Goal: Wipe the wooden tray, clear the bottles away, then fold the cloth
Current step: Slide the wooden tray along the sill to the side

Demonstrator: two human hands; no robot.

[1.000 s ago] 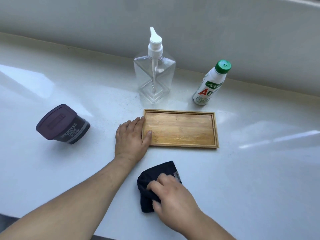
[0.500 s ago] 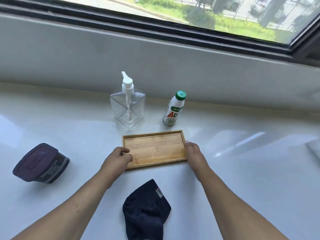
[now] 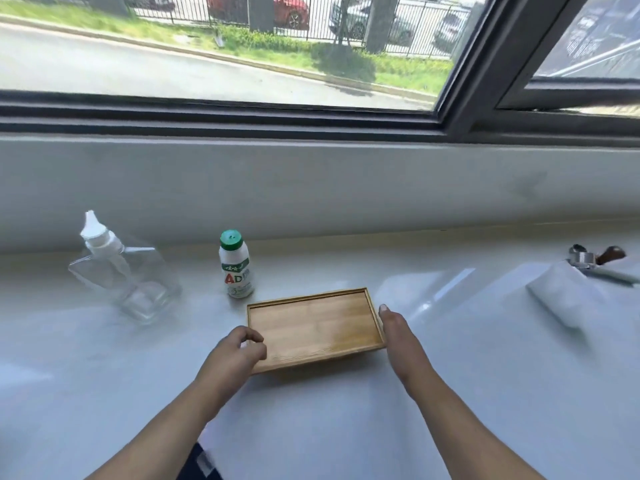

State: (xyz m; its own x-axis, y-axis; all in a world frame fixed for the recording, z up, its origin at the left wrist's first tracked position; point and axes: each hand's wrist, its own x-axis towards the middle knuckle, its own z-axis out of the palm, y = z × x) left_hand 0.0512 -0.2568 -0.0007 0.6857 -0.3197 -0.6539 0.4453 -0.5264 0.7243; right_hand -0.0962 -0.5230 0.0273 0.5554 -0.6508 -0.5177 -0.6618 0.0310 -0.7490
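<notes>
- At the bottom edge, between the two forearms, a corner of the dark cloth (image 3: 198,463) lies on the white table (image 3: 329,427); most of it is cut off by the frame.
- The left hand (image 3: 234,353) is curled loosely closed at the near left corner of the wooden tray (image 3: 313,329), its fingers (image 3: 254,336) bent over the rim there; how firmly it grips cannot be told.
- The right hand (image 3: 398,336) is held flat and edge-on, fingers straight, lying along the tray's right short side and touching the rim.
- The tray lies between the hands, empty, turned a little so its right end is farther away; its near edge casts a shadow, but whether it is lifted cannot be told.
- Just beyond the tray's far left corner stands a small white bottle (image 3: 236,270) with a green cap, upright, near the wall.
- Farther left stands a clear pump bottle (image 3: 133,280) with a white nozzle, blurred.
- Far right, a white folded object (image 3: 561,296) and metal items (image 3: 585,258) lie on the table, too blurred to identify.
- Beyond, a dark-framed window (image 3: 221,114) shows a road and grass.
</notes>
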